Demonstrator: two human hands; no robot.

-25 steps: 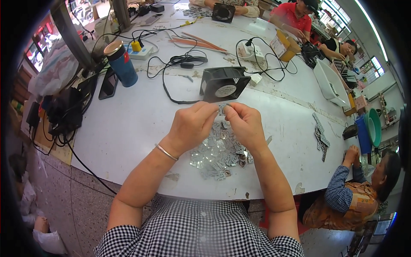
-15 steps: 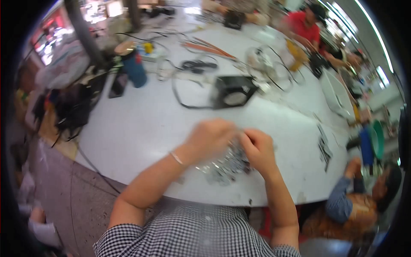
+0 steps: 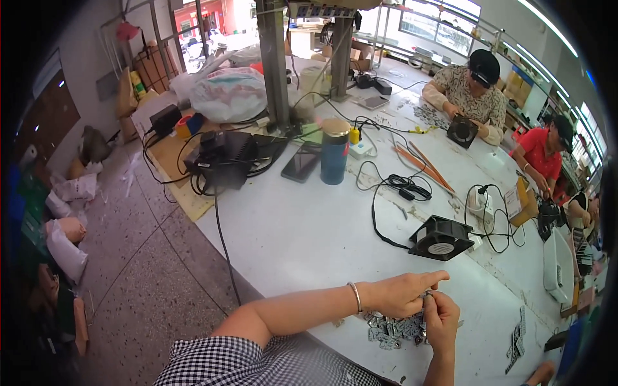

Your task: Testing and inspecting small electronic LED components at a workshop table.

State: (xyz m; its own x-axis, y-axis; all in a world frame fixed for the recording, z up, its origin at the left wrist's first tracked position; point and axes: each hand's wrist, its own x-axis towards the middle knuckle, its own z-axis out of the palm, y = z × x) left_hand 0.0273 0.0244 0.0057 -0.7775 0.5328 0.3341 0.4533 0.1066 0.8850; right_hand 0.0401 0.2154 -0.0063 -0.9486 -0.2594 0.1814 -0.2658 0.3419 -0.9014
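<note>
Both hands meet low on the long white tabletop [image 3: 302,238]: the left hand [image 3: 402,293] has its fingers curled, forefinger stretched out, pinching a small metal part [image 3: 427,295] that the right hand [image 3: 441,320] also grips between closed fingertips (too small to say what kind of part). Just under them lies a heap of small clear packets [image 3: 393,327] on the tabletop, touching its near edge. A silver bangle [image 3: 355,297] sits on the left wrist. Beyond the hands, well apart, a black square fan [image 3: 441,238] rests with its black cable [image 3: 380,212] looping away. Farther up stand a blue cylinder container [image 3: 334,152], a dark phone [image 3: 300,163] beside it, and a black box unit [image 3: 222,157] near the tabletop's left edge. Speckled stone floor [image 3: 148,257] runs along the left, with bags by the wall. At the far end another person in a black cap [image 3: 473,90] holds a second fan.
</note>
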